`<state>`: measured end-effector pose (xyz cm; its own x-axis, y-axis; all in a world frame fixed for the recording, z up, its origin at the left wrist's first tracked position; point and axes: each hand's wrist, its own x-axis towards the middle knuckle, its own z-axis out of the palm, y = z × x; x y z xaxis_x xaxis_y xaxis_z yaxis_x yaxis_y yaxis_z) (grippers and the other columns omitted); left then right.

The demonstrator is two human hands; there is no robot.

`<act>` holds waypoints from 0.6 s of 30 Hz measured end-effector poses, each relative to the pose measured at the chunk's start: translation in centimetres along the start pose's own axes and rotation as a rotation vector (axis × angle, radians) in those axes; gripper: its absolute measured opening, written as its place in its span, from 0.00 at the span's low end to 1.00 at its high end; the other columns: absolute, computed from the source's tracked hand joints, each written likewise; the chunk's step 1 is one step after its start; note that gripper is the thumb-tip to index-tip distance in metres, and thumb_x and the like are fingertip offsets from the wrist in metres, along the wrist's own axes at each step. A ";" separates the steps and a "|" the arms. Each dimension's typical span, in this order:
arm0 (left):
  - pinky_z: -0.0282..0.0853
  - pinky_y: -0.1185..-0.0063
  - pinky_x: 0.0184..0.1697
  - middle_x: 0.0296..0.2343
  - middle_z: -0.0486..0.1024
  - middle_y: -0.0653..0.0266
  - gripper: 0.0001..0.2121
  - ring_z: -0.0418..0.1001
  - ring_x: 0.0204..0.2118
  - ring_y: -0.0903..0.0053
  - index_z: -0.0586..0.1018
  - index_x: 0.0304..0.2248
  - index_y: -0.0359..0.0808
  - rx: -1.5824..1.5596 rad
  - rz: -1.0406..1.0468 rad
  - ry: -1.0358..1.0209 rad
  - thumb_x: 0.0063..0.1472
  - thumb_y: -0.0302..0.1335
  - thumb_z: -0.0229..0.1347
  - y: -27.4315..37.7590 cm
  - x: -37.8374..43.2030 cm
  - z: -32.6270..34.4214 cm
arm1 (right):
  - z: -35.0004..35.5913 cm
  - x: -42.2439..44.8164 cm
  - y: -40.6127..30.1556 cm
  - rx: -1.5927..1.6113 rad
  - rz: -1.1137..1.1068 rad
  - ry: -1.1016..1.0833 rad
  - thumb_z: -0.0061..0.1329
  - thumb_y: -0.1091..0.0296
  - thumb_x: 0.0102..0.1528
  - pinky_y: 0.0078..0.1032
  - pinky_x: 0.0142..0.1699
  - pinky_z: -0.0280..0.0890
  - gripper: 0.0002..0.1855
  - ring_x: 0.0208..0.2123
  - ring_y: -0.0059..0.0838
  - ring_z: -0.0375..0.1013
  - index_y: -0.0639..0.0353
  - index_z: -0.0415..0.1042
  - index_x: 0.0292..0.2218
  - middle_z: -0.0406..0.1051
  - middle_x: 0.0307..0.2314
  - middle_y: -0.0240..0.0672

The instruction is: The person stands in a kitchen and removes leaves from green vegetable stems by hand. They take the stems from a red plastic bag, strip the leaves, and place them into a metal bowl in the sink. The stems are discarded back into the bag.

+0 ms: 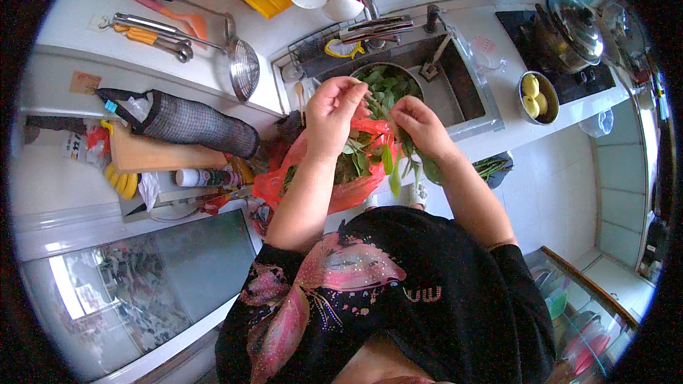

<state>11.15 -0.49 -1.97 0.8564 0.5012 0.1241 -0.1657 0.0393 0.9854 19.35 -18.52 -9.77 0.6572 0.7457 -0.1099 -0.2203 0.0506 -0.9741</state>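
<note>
My left hand (pixel 336 109) is raised with thumb and fingertips pinched together on the thin end of a green stem. To its right, my right hand (pixel 419 122) grips a leafy green sprig (pixel 397 168), whose leaves hang down below the fingers. A red plastic bag (pixel 347 197) lies open beneath both hands, with more leafy greens (pixel 355 162) inside. Just beyond the hands, a round metal bowl (pixel 419 76) in the sink holds many picked green leaves (pixel 381 82).
The sink basin (pixel 464 85) and faucet (pixel 376 32) are ahead. At the right stand a metal bowl of yellow-green fruit (pixel 556 112) and a lidded pot (pixel 565 37) on the stove. A cutting board (pixel 165 152) is at the left. Stems (pixel 491 168) lie in a dark bag near the floor.
</note>
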 end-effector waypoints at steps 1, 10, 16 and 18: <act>0.74 0.85 0.28 0.27 0.78 0.69 0.06 0.74 0.25 0.86 0.79 0.36 0.33 -0.013 0.023 0.043 0.63 0.26 0.62 0.3 -0.1 0.3 | -0.1 0.0 0.1 0.065 0.062 0.021 0.45 0.67 0.67 0.19 0.40 0.66 0.07 0.33 0.17 0.68 0.61 0.70 0.40 0.71 0.30 0.26; 0.72 0.85 0.21 0.23 0.75 0.69 0.09 0.73 0.22 0.87 0.77 0.31 0.33 -0.014 -0.092 0.194 0.60 0.27 0.66 -0.1 1.3 -0.2 | 0.2 -1.5 -1.1 0.003 -0.054 -0.164 0.47 0.60 0.67 0.22 0.48 0.66 0.14 0.39 0.21 0.70 0.62 0.71 0.44 0.73 0.35 0.29; 0.72 0.86 0.23 0.24 0.76 0.70 0.08 0.73 0.23 0.87 0.78 0.31 0.33 -0.015 -0.029 0.199 0.59 0.26 0.66 -0.6 1.1 0.1 | 0.6 -1.4 -1.1 -0.283 -0.068 -0.087 0.49 0.66 0.64 0.25 0.47 0.67 0.11 0.39 0.22 0.71 0.63 0.74 0.44 0.74 0.35 0.33; 0.72 0.83 0.26 0.25 0.77 0.68 0.08 0.74 0.24 0.84 0.78 0.31 0.33 0.163 0.187 0.141 0.58 0.25 0.66 -0.1 -0.2 0.7 | 0.4 -0.8 -0.2 -0.246 -0.049 -0.017 0.48 0.66 0.64 0.25 0.47 0.67 0.11 0.39 0.23 0.71 0.63 0.74 0.44 0.74 0.35 0.35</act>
<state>11.32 -1.23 -2.00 0.7398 0.6024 0.2995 -0.2244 -0.1988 0.9540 18.54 -18.85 -9.40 0.6497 0.7578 -0.0601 -0.0052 -0.0746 -0.9972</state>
